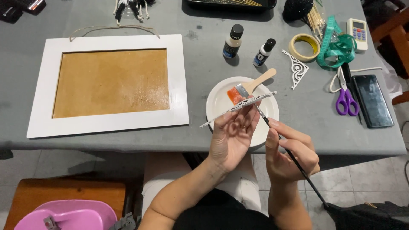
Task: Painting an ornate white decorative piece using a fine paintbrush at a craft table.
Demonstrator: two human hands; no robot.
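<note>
Two hands work over the plate [221, 96] at the table's near edge: left hand [233, 138] pinches a white scroll bracket [238, 106] by its edge, tilted up so its face meets the brush tip. Right hand [289, 151] pinches a thin black brush [294, 159] pencil-style, tip touching the bracket. A wide brush [251, 87] rests on the plate, paint bottles [233, 41] and a second bracket [297, 68] just behind, white frame [110, 81] lying flat to the left.
</note>
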